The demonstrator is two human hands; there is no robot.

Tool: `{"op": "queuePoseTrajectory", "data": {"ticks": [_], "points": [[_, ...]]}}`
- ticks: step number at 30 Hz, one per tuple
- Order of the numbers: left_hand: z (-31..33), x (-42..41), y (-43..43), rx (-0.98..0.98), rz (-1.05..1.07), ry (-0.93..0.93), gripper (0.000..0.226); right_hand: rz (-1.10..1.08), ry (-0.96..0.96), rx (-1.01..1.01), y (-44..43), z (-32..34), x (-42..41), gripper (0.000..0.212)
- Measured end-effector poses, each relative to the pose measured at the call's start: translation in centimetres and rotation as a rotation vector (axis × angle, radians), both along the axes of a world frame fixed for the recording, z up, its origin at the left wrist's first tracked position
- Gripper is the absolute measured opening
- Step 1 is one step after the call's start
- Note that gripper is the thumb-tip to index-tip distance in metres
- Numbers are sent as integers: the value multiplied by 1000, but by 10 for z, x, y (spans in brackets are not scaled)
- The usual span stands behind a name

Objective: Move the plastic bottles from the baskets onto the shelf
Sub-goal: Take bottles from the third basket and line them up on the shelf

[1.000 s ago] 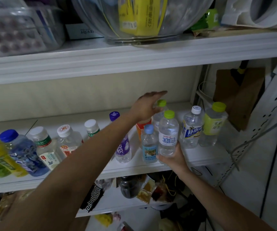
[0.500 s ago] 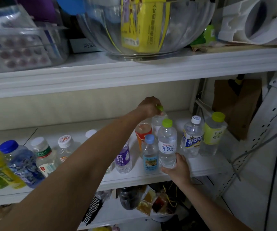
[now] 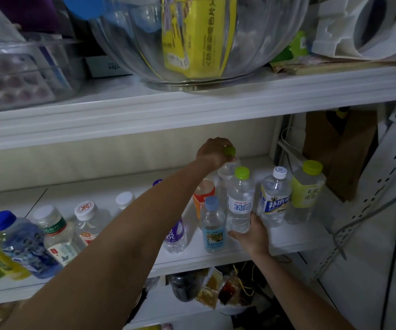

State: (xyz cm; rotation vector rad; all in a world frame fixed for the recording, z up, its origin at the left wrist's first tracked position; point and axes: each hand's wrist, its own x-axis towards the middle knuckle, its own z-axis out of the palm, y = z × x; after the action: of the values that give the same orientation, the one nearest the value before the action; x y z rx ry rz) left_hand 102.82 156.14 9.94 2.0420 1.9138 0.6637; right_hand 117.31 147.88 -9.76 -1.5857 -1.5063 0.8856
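The left hand (image 3: pixel 216 151) has its fingers curled over the green cap of a clear bottle (image 3: pixel 225 169) at the back of the shelf (image 3: pixel 287 241) and holds it from the top. The right hand (image 3: pixel 251 234) wraps round the bottom of a green-capped water bottle (image 3: pixel 240 201), which stands on the shelf just in front of the left hand's bottle. The bottles are packed tight here, so a bump could go wrong. A small blue-capped bottle (image 3: pixel 212 225) stands just beside the right hand's bottle on its left. A white-capped bottle (image 3: pixel 274 198) stands just beside it on its right, with a yellow-labelled bottle (image 3: pixel 305 189) past that. If the right hand pushes or twists too fast, these could tip over one after another. Under the left wrist is an orange-labelled bottle (image 3: pixel 203 196), and under the left arm is a purple-labelled bottle (image 3: pixel 175 234). A low arm could knock them. The right hand is close to the front edge, so a bottle tipped that way could fall off. High above both hands, a big clear bowl (image 3: pixel 251 55) holds a yellow box (image 3: pixel 197 36). A clear plastic box (image 3: pixel 25 75) far to the left holds a tray with round dimples. The bottles near the hands look to have clear water in them, but I cannot tell how full they are.
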Motion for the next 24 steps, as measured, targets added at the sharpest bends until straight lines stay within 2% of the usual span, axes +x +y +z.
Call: {"op": "queuePoseTrajectory", "data": {"ticks": [5,8,11,13,16,19,21,24], "points": [[5,-8,-13,-81,-22,-66,64,19,-3,-19,-6,-1,-1,79],[11,-17,-24,-97,-12,-91,62,-42,-12,17,-24,1,-5,87],[20,-33,-35,-50,17,56,46,-148,-63,195,-63,-9,-9,69],[22,-45,-46,-107,-8,91,47,-57,-139,265,-85,-18,-11,56],[20,-60,-63,-257,-88,133,55,125,-174,190,-94,-19,-18,68],[15,-69,-71,-223,-127,208,50,143,-162,117,-84,-8,-33,86],[14,-69,-71,-174,-142,213,41,127,-236,58,-76,-4,-43,82],[13,-68,-67,-139,-152,210,33,74,-361,52,-70,-5,-51,64]]}}
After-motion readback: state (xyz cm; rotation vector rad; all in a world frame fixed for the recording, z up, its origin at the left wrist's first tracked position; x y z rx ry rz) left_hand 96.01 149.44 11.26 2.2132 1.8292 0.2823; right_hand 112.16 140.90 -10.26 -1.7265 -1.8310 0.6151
